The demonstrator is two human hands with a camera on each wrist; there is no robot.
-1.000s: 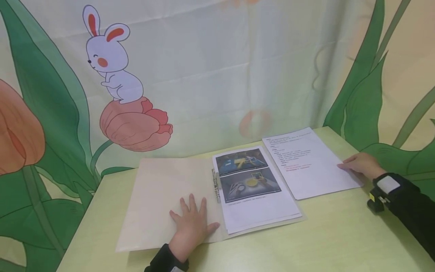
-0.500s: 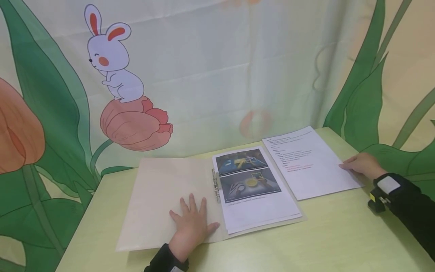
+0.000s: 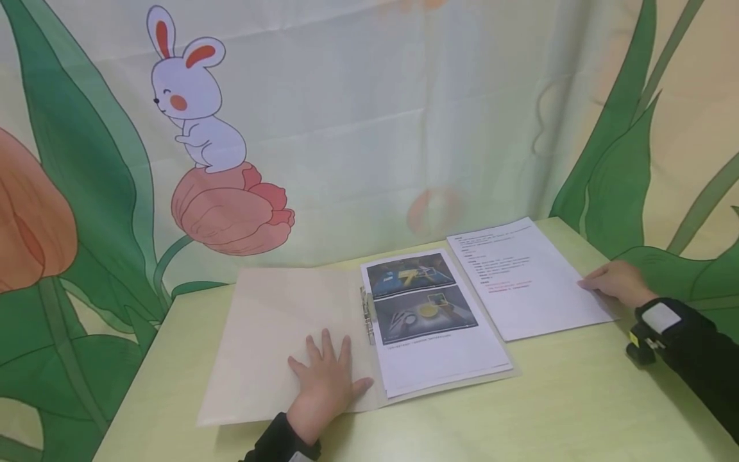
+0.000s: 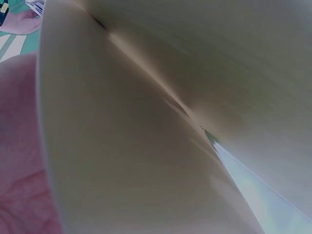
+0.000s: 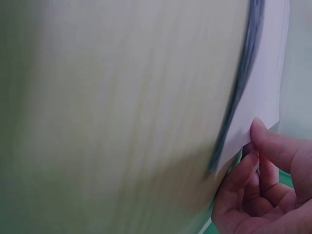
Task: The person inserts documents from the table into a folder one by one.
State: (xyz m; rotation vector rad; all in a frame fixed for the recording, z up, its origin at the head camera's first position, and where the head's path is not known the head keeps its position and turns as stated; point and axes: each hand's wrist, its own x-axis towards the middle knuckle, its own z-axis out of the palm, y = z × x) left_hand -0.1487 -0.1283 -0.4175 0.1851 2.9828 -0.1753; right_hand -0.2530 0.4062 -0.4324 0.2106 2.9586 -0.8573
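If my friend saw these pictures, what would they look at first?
Probably the white rabbit perched on a pink flower, on the left of the backdrop. Next might be the open folder on the table, with the left hand spread on it. Then the right hand, pinching the edge of the white papers right of the folder.

I work at a pale yellow-green table (image 3: 462, 423) in what looks like a staged desk corner; whether home or office, I cannot tell. Creased cloth (image 3: 358, 96) printed with a white rabbit (image 3: 215, 142) and tulips (image 3: 34, 218) hangs behind an open folder (image 3: 271, 321) and printed pages (image 3: 537, 305).
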